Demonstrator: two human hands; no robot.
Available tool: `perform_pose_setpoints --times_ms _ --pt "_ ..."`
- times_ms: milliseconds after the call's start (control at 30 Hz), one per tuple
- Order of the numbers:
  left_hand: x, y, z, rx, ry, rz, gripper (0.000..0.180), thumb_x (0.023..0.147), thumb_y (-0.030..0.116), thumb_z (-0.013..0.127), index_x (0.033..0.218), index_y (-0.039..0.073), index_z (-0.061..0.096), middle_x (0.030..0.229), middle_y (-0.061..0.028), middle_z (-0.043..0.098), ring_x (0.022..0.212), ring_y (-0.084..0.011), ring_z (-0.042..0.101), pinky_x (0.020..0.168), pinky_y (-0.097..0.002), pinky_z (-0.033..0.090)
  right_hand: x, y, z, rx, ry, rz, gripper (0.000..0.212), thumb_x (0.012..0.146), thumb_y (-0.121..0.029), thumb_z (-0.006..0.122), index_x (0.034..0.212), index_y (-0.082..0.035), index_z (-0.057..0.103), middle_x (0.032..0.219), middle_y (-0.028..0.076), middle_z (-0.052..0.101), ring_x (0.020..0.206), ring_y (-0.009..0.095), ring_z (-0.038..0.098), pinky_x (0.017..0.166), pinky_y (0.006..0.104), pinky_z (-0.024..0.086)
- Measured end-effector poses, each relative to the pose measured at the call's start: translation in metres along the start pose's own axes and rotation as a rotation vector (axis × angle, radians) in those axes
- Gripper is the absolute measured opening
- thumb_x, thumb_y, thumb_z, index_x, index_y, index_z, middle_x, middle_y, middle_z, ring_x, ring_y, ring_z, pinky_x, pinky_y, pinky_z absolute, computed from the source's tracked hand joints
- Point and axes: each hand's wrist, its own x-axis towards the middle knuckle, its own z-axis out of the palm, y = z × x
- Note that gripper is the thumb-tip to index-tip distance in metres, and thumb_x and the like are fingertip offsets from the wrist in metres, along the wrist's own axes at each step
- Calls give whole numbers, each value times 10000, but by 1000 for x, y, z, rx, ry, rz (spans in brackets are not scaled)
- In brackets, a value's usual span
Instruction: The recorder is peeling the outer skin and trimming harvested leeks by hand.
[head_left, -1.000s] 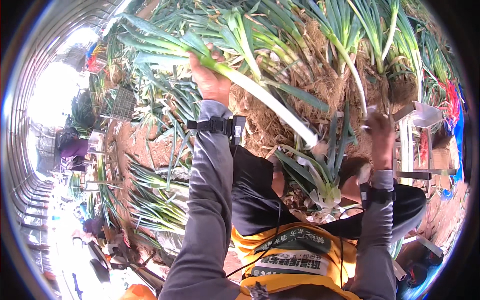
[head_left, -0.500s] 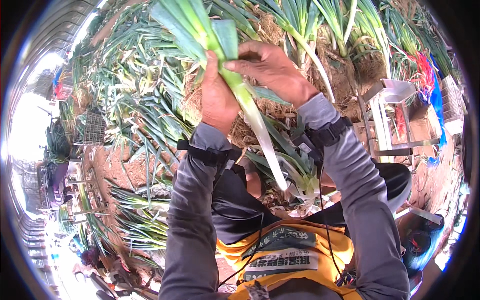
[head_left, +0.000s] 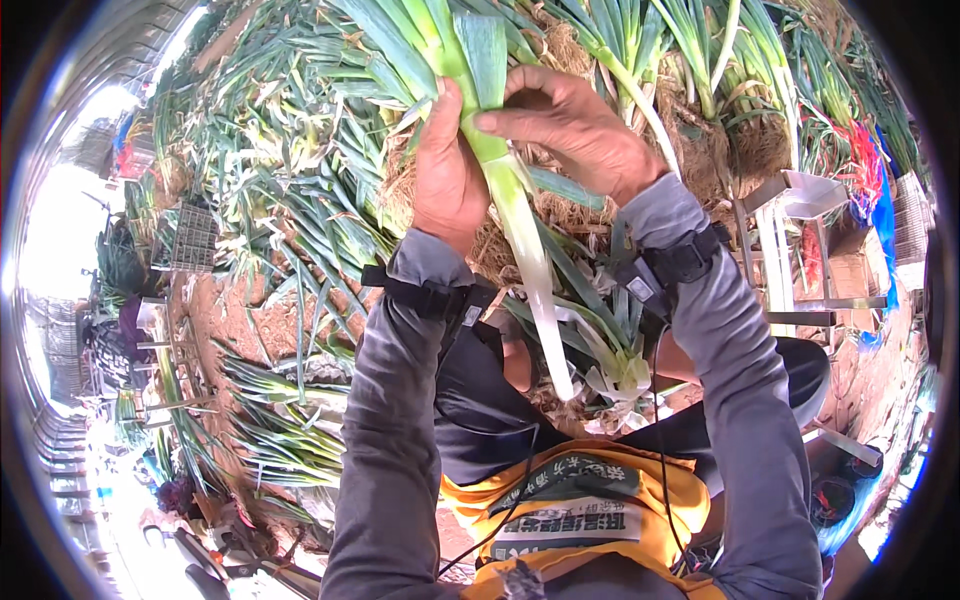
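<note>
Leek looked light but tender, best held at its neck, where the left hand clasped and the right hand pinched.

Room over the soil, left; obstacle right: metal stand

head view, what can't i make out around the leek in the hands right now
In the head view:
- Leaf tips of the leek: cut off by the top edge.
- Left hand's fingers other than the thumb: hidden behind the leek.
- Right hand's forefinger tip: hidden by the folded leaf.
- Whatever lies beyond the bright opening, far left: washed out by glare.
</note>
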Motion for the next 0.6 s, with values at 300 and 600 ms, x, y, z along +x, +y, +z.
perform_pose_setpoints --times_ms 300,600 --pt "5 -2 -4 -18 -11 36 300 967 265 645 1138 23 601 1083 -71 659 969 -176 644 862 -330 537 -15 0 19 -213 128 -221 164 846 -69 770 892 -36 616 876 -27 606 796 50 554 689 218 474" --pt "17 25 -35 183 217 147 236 958 177 649 1125 12 631 940 -88 682 748 -169 629 702 -311 563 -55 0 42 -200 329 -416 175 850 -12 746 925 -57 595 857 -20 614 744 36 567 607 183 453"
